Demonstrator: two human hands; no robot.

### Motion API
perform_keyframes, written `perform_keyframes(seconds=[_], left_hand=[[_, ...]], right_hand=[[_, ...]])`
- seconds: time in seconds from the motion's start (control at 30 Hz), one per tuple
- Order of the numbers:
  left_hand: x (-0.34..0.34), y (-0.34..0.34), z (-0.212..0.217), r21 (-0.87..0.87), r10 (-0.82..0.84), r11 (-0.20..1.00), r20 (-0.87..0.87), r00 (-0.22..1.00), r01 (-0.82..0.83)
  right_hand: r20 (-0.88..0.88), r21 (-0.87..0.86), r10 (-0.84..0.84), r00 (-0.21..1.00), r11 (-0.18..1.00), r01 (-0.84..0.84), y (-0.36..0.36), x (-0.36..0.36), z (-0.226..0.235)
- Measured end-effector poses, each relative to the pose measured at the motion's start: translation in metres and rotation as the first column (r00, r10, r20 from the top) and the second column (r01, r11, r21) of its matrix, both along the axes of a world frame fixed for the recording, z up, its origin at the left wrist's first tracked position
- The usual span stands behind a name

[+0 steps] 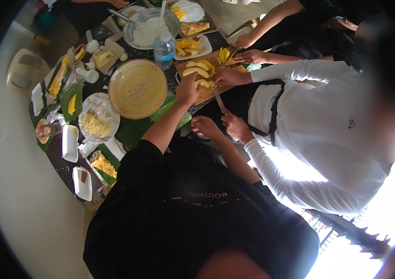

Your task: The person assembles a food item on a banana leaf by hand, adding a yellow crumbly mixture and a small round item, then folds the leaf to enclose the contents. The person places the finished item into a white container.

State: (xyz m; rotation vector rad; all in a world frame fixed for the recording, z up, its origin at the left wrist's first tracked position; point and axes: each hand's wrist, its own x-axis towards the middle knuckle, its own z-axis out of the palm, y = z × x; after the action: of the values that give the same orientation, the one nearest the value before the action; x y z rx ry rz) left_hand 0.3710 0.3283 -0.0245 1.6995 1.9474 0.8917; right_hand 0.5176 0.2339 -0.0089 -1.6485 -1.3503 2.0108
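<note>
My left hand [188, 89] reaches over the near edge of a wooden cutting board [203, 96], its fingers bent down beside chopped yellow fruit pieces [204, 83]; what they pinch, if anything, is hidden. Peeled bananas [196, 69] lie just beyond. My right hand [204, 126] hovers off the table edge, fingers loosely bent and apart, with nothing visible in it. On my right, a person in white sleeves holds a knife [219, 98] in one hand [236, 126], its blade at the chopped pieces. That person's other hand [229, 76] rests at the board.
Left of the board stand a large yellow plate [137, 88], a water bottle [164, 51] and a plate of grated yellow food [97, 122]. Behind are a metal bowl [147, 29] and a foam tray of peels [193, 47]. Another person's hands [249, 56] work at the board's far right.
</note>
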Motion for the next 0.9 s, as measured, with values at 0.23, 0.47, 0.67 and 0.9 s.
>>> perform_keyframes(seconds=[0.23, 0.47, 0.67, 0.9], left_hand=[[0.006, 0.012, -0.015, -0.012, -0.117, 0.993, -0.099, 0.988, 0.117], [-0.002, 0.005, -0.011, -0.041, -0.187, 0.981, 0.078, 0.979, 0.191], [-0.025, -0.022, 0.002, 0.052, 0.029, 0.998, 0.324, 0.946, -0.048], [-0.058, -0.099, 0.031, -0.032, 0.176, 0.982, 0.515, 0.839, -0.187]], right_hand=[[0.021, 0.101, 0.07, 0.997, 0.992, -0.072, 0.038, 0.004, 0.006], [0.079, 0.084, 0.109, 0.991, 0.99, -0.116, 0.053, -0.001, -0.004], [0.351, 0.408, 0.034, 0.936, 0.894, -0.186, 0.052, -0.019, -0.014], [0.594, 0.513, -0.007, 0.804, 0.773, -0.372, 0.058, -0.065, -0.01]])
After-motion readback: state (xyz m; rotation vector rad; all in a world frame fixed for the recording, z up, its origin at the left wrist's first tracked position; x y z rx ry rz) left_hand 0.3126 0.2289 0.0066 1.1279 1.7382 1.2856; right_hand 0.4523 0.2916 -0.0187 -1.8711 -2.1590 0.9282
